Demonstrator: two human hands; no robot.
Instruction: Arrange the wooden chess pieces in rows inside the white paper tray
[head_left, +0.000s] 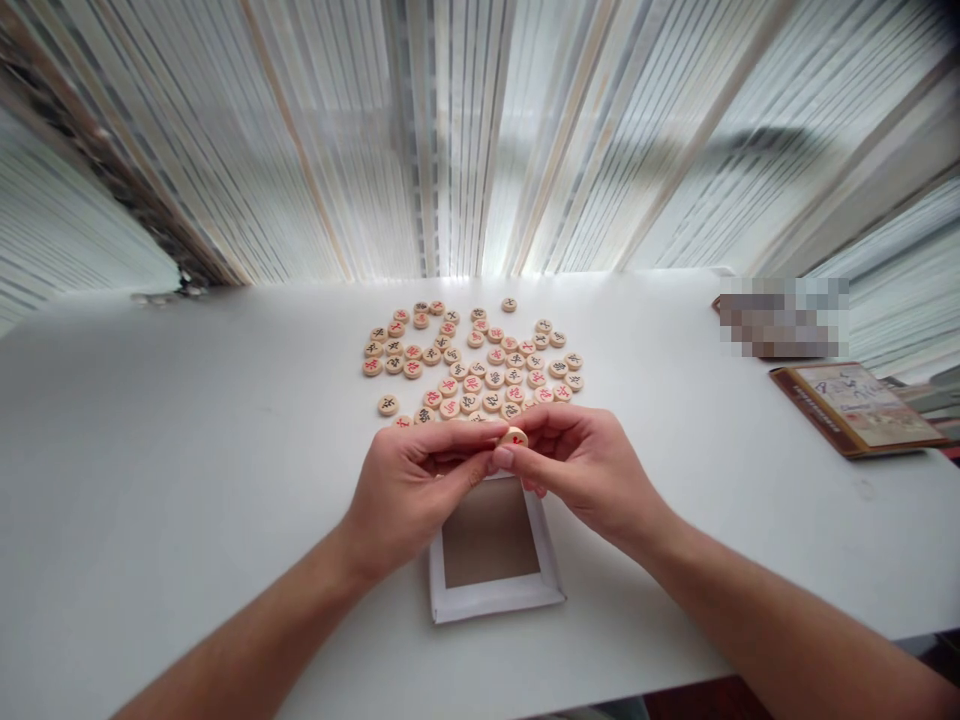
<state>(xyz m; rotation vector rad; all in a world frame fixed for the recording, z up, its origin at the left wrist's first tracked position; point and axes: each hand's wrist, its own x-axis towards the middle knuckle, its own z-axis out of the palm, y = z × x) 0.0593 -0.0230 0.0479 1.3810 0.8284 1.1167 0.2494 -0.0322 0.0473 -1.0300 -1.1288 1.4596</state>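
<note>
Both my hands meet over the near side of a white table. Between the thumb and fingers of my right hand is a round wooden xiangqi piece with a red mark, its face turned up towards me. My left hand pinches at the left edge of the same piece, index finger and thumb close together. Below the hands lies a shallow white cardboard box with a brown inside; its far edge is partly hidden by my fingers. Just beyond, many loose xiangqi pieces with red or black characters are spread out flat.
On the right of the white table lies a brown, picture-covered box. A blurred-out item sits behind it. Striped curtains hang along the table's far edge. A small metallic object is at the far left.
</note>
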